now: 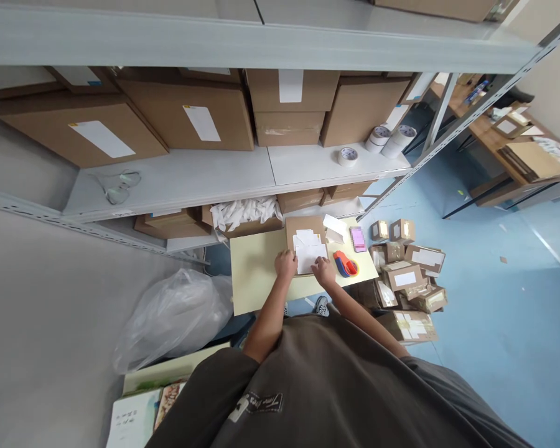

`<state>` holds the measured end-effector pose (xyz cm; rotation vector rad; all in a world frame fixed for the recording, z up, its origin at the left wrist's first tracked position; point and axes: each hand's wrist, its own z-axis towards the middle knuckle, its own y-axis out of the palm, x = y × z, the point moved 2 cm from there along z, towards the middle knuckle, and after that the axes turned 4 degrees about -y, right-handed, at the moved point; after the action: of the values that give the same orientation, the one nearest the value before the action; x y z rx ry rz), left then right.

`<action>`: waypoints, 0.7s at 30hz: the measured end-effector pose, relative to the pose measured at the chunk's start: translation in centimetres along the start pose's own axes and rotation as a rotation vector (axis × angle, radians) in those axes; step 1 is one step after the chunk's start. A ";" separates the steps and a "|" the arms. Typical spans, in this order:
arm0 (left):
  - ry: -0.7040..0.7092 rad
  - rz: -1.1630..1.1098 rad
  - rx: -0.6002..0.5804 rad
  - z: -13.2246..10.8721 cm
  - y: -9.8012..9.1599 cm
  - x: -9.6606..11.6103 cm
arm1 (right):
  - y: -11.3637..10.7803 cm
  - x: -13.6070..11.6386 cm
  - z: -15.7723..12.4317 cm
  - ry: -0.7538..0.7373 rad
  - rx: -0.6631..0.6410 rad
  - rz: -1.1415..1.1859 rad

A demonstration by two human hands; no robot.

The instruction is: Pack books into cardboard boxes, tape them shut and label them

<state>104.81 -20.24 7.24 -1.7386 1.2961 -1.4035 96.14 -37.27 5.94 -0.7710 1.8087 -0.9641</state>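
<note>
A flat brown cardboard box (291,233) lies on a pale yellow table (256,274) in front of me. On its top are white paper sheets (309,254), partly overlapping. My left hand (286,264) is closed at the box's left front edge, its fingertips hidden. At the front right part of the box, my right hand (323,272) has its fingers curled down onto the lower edge of the paper. A red and blue tape dispenser (345,264) rests just right of this hand. Behind it are a folded white paper (336,226) and a phone (358,239) with a pink screen.
Grey shelving (205,177) stands ahead, holding large cartons (200,118), tape rolls (348,156) and eyeglasses (117,186). A carton of white cloth-like material (247,213) sits lower. Small parcels (404,277) pile on the blue floor at right; a clear plastic bag (177,317) bulges at left.
</note>
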 end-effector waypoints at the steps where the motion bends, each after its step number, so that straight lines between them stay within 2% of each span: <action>1: 0.100 -0.011 0.041 -0.2 0.2 0.2 | -0.2 -0.3 0.3 -0.090 0.020 -0.047; 3: 0.269 -0.025 0.069 -0.8 1.1 0.6 | -0.2 -0.8 1.1 -0.239 0.024 -0.149; 5: 0.357 -0.024 0.032 -1.4 2.3 0.4 | 0.2 -1.1 1.7 -0.335 -0.023 -0.229; 9: 0.386 -0.043 0.032 -1.9 4.0 -1.0 | 1.5 -0.7 1.1 -0.413 -0.075 -0.261; 16: 0.430 -0.184 0.065 -1.6 4.7 -3.6 | 3.0 0.3 -4.3 -0.539 -0.060 -0.242; 19: 0.426 -0.253 0.062 -1.0 4.4 -6.0 | 2.6 -0.1 -5.8 -0.619 -0.033 -0.123; 21: 0.421 -0.309 0.044 -0.3 3.9 -8.4 | 2.0 -0.1 -5.6 -0.600 0.086 0.027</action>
<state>103.29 -13.99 0.57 -1.7268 1.2206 -2.0443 90.83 -34.57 5.85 -0.8677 1.2450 -0.6891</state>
